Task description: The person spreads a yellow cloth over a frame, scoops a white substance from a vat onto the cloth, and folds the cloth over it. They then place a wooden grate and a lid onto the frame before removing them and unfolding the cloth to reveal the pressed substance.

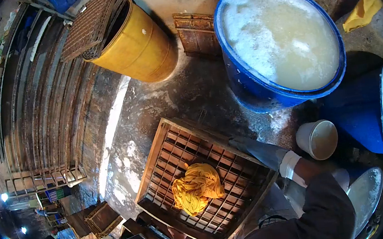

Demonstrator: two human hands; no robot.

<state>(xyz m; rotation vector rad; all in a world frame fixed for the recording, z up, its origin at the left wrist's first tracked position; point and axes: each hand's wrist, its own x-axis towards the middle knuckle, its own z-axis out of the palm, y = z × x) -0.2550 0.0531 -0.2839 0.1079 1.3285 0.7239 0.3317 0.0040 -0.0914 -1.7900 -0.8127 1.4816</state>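
Note:
A wooden frame [151, 159] with a grid of crossing bars is held tilted in front of me. A crumpled yellow cloth [198, 187] lies bunched on the grid. My left hand [178, 235], bare, is closed around the frame's lower-left edge, its fingers partly hidden. My right hand [257, 150], in a grey glove with a white band at the wrist, is at the upper-right edge, seemingly gripping it; its fingertips are dark and hard to make out.
A large blue tub [287, 92] of foamy liquid stands ahead, beside a smaller blue barrel [355, 105] and a white bucket [305, 139]. A yellow drum [145, 44] carries brown grates [89, 27]. Long metal racks [40, 99] line the left; the floor [183, 92] looks wet.

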